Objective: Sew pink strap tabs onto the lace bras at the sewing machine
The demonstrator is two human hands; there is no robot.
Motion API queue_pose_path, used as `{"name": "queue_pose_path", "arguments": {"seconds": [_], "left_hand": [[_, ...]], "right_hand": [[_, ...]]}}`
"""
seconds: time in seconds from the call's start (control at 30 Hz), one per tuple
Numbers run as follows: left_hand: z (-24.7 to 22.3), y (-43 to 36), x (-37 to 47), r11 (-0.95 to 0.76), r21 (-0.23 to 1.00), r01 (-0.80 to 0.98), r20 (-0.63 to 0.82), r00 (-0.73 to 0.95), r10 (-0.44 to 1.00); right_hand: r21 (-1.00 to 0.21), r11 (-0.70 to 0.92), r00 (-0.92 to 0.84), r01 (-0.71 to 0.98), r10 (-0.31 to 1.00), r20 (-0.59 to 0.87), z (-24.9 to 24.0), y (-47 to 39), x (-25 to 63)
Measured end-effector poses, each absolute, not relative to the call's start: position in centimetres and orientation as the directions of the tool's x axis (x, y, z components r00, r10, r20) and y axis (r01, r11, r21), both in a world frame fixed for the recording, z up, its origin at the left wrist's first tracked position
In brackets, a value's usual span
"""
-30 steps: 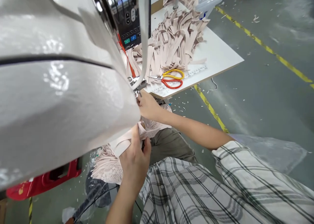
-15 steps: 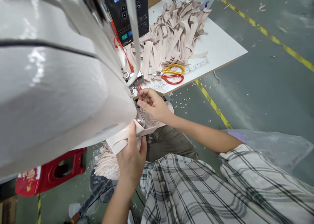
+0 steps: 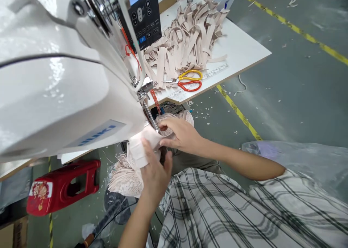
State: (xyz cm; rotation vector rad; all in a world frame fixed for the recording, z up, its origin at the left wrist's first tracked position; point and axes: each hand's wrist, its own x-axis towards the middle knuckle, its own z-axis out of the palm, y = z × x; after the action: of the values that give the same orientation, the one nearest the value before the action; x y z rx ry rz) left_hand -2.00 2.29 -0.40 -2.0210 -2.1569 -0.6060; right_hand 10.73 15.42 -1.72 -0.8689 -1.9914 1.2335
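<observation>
A pale pink fabric piece [image 3: 143, 146] lies under the head of a white sewing machine [image 3: 81, 92], lit by its lamp. My left hand [image 3: 156, 173] holds the fabric's near part, its index finger lying on top and the thumb to the right; its other fingers are partly hidden. At the fabric's right edge, beside the metal bar near the needle area, my right hand [image 3: 185, 136] pinches the cloth between thumb and fingers. Pink lace pieces [image 3: 126, 177] hang in a bunch below, left of my left hand. More lace [image 3: 187, 116] shows behind my right hand.
Yellow-and-red-handled scissors [image 3: 190, 82] lie beside a heap of pink fabric strips [image 3: 187, 41] on the white table [image 3: 244, 48]. A control panel [image 3: 144, 19] stands behind the machine. On the floor are a red stool [image 3: 62, 190] and a clear plastic bag [image 3: 307, 161].
My right hand has come down from beside the presser area to the fabric's right edge. My left hand has shifted slightly right with the cloth. The view has moved, showing more of the machine.
</observation>
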Motion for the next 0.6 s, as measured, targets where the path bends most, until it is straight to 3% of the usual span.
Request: {"name": "queue_pose_path", "arguments": {"seconds": [0.1, 0.2, 0.27, 0.3, 0.37, 0.43, 0.47, 0.53, 0.6], "left_hand": [[-0.7, 0.8, 0.3, -0.106, 0.286, 0.952, 0.315, 0.011, 0.949], [0.0, -0.2, 0.3, -0.13, 0.562, 0.817, 0.098, 0.09, 0.991], [1.2, -0.2, -0.8, -0.06, 0.714, 0.698, -0.034, 0.12, 0.992], [2.0, -0.1, -1.5, -0.049, 0.743, 0.668, -0.024, 0.099, 0.995], [3.6, 0.6, -2.4, -0.141, 0.718, 0.682, 0.156, 0.039, 0.987], [4.8, 1.5, -2.7, -0.297, 0.606, 0.738, 0.335, 0.101, 0.937], [5.1, 2.0, -2.7, -0.359, 0.548, 0.756, 0.343, 0.188, 0.92], [5.1, 3.1, -2.6, -0.376, 0.466, 0.801, 0.219, 0.308, 0.926], [4.1, 4.0, -2.9, -0.216, 0.435, 0.874, 0.037, 0.223, 0.974]], "right_hand": [[-0.98, 0.15, -0.601, 0.133, 0.798, 0.041, -1.3, 13.6, 12.2], [-0.978, -0.194, -0.578, -0.077, 0.808, -0.115, -1.0, 12.6, 13.6], [-0.929, -0.336, -0.61, -0.155, 0.772, -0.178, -0.8, 12.8, 14.4], [-0.913, -0.375, -0.646, -0.16, 0.739, -0.19, -0.6, 13.0, 14.7], [-0.911, -0.395, -0.74, -0.12, 0.647, -0.183, -0.2, 13.7, 15.1], [-0.946, -0.322, -0.843, -0.046, 0.52, -0.136, 0.5, 14.2, 15.3], [-0.971, -0.24, -0.888, -0.006, 0.447, -0.105, 0.9, 14.4, 15.3], [-0.996, 0.054, -0.945, 0.068, 0.325, -0.047, 1.4, 14.4, 15.3], [-0.887, 0.44, -0.948, 0.142, 0.318, 0.006, 1.5, 14.1, 15.2]]}}
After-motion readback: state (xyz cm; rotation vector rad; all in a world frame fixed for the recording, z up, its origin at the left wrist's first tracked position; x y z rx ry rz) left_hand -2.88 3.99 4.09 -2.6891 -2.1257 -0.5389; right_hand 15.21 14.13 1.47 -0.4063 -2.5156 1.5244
